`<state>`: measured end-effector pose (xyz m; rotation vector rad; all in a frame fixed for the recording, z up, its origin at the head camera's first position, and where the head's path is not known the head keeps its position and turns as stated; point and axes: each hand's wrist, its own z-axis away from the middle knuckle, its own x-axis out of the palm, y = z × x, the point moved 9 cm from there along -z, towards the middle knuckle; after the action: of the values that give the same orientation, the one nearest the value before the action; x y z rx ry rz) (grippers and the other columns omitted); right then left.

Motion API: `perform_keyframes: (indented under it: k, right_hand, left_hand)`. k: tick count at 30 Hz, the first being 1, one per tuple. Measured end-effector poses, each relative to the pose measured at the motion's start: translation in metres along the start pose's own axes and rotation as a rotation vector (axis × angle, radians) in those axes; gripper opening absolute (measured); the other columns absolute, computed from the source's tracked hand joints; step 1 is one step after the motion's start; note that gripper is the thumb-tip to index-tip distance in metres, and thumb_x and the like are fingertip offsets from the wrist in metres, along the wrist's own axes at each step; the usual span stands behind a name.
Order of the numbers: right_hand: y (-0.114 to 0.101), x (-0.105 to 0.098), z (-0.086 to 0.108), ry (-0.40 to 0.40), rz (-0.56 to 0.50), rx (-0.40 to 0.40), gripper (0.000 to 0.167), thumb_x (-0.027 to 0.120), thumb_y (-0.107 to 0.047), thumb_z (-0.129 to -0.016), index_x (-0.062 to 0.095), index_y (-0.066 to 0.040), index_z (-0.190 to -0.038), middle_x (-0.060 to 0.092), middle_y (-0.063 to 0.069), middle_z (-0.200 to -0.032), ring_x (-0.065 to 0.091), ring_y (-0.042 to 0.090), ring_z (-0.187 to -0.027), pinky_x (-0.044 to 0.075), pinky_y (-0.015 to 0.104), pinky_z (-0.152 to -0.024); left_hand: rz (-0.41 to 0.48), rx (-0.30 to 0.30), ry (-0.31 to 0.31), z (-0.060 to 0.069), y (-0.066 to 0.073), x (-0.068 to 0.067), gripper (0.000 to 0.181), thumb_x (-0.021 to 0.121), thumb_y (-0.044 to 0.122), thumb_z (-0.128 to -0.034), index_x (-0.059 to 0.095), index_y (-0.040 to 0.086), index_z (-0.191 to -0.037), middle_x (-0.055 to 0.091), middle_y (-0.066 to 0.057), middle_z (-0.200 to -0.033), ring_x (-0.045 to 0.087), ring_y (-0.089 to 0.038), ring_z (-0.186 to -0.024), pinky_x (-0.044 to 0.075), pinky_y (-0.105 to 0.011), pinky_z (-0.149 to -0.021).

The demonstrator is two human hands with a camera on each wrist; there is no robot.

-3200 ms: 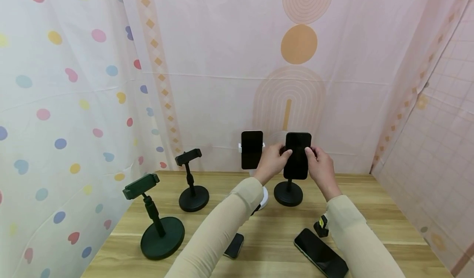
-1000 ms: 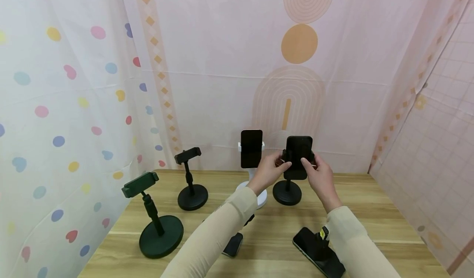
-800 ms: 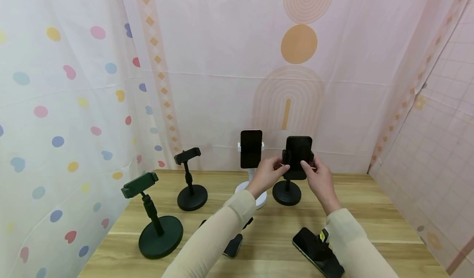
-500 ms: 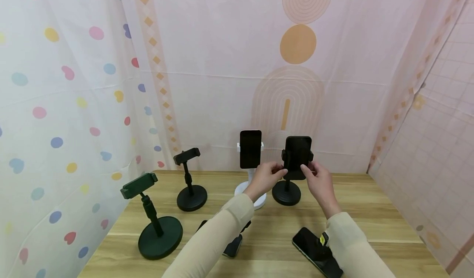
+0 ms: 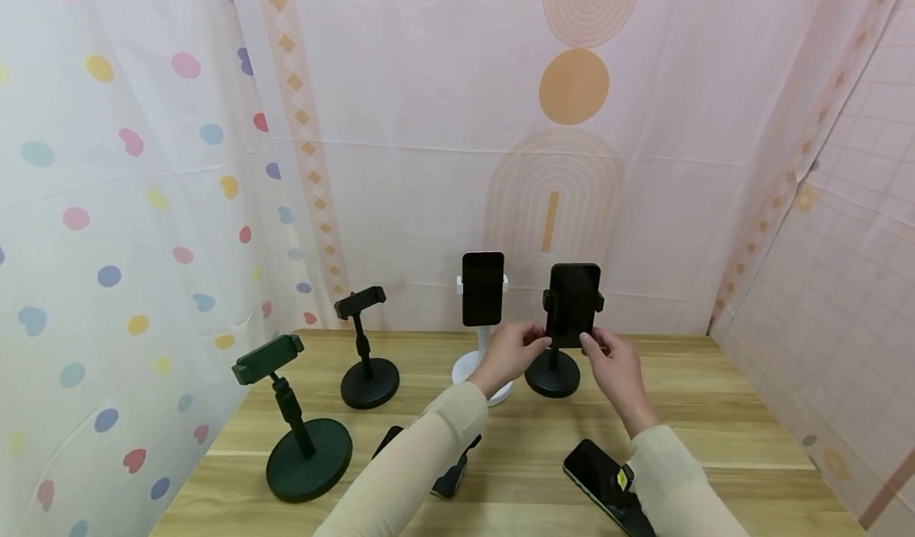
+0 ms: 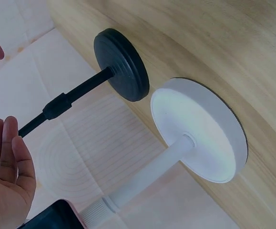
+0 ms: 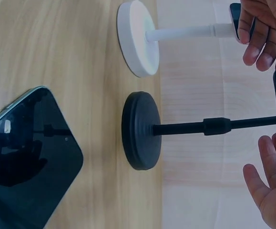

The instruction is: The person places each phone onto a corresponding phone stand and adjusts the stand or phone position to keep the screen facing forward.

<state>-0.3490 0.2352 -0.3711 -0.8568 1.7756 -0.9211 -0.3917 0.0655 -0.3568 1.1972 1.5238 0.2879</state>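
Observation:
A black phone (image 5: 575,299) stands upright in the clamp of a black phone stand (image 5: 553,376), in the back right of the head view. My left hand (image 5: 509,353) is at the phone's lower left edge, its thumb close to the phone, with fingers loosely extended. My right hand (image 5: 618,366) is at the lower right edge, its thumb tip near the phone's corner. The right wrist view shows both hands' fingers spread and relaxed beside the phone; light contact cannot be ruled out. Left of it, a white phone stand (image 5: 466,366) holds another phone (image 5: 483,289).
A black stand (image 5: 370,384) and a dark green stand (image 5: 309,459) stand at left, their clamps without phones. One phone (image 5: 596,473) lies flat at the front right, partly behind my right forearm. More dark phones (image 5: 449,483) lie partly under my left forearm. Curtains bound the table.
Earlier both hands gripped the phone's sides at the black stand. They have slid down and eased away from it; the clamp's arms now show on both sides, and the phone stays up.

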Motion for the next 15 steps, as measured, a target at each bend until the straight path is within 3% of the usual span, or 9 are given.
perform_keyframes:
  k: [8, 15]
  right_hand:
    - [0.0061, 0.0044, 0.0053, -0.027, 0.011, 0.013, 0.041, 0.054, -0.035, -0.103, 0.063, -0.003, -0.128, 0.068, 0.015, -0.115, 0.062, 0.028, -0.105, 0.048, 0.04, -0.084]
    - [0.0072, 0.0064, 0.0095, -0.032, 0.05, -0.039, 0.039, 0.057, -0.025, -0.103, 0.061, 0.002, -0.13, 0.066, 0.018, -0.114, 0.062, 0.031, -0.105, 0.049, 0.045, -0.086]
  left_hand:
    - [-0.05, -0.002, -0.005, 0.0027, -0.0015, 0.0021, 0.012, 0.067, 0.022, -0.0971, 0.072, 0.011, -0.097, 0.068, 0.003, -0.088, 0.059, -0.008, -0.078, 0.05, -0.025, -0.07]
    - [-0.056, 0.011, -0.001, 0.0052, -0.0041, 0.0029, 0.011, 0.067, 0.019, -0.0964, 0.072, 0.011, -0.092, 0.067, 0.004, -0.083, 0.055, -0.006, -0.072, 0.047, -0.022, -0.066]
